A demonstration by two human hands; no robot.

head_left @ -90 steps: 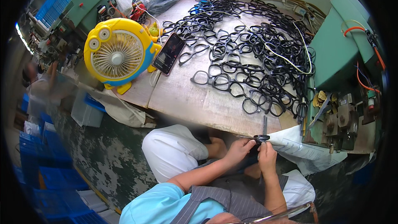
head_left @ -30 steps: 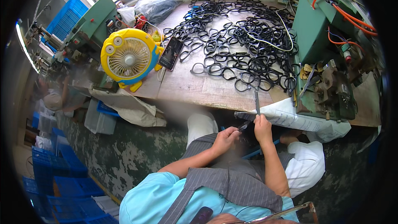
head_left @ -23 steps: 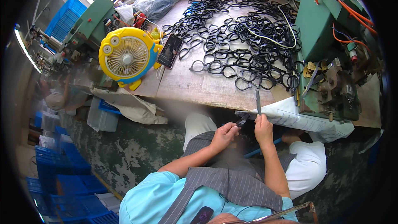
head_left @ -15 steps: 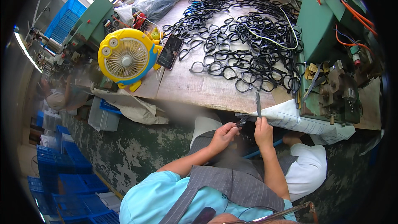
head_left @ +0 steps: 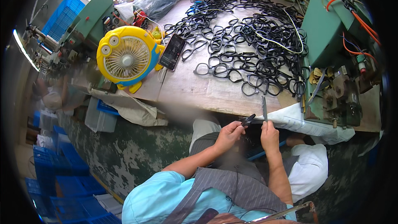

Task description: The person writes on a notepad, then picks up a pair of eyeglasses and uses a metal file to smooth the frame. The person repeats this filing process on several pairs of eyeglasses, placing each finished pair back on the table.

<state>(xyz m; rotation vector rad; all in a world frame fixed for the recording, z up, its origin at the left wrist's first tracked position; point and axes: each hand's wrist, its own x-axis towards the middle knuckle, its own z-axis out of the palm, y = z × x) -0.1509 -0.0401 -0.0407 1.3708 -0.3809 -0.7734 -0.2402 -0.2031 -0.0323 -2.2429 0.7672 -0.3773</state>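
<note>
- My left hand (head_left: 229,136) is closed, thumb and fingers pinching a black piece (head_left: 248,120); the piece pokes out past my fingertips toward the right, tilted up, just off the table's front edge; it is too small here to tell whether it is a whole frame.
- My right hand (head_left: 270,137) is closed round the lower end of a flat grey bar (head_left: 264,108); the bar stands nearly upright, its top end seen against the table (head_left: 190,95); I cannot tell whether it touches the wood.
- My hands are apart, near each other, both above my lap and apron (head_left: 244,184); the black piece and the bar are near each other, with a gap between.
- Beyond them, black frames (head_left: 267,29) lie heaped and tangled over the table's right and far parts; a white cord (head_left: 295,52) runs across the heap.
- Left of the frames is a phone (head_left: 173,52), its dark screen facing me; just beside it stands a yellow and blue fan (head_left: 127,56).
- A white sheet (head_left: 286,115) hangs over the front edge, near my right hand; right of it is a green machine (head_left: 325,37).
</note>
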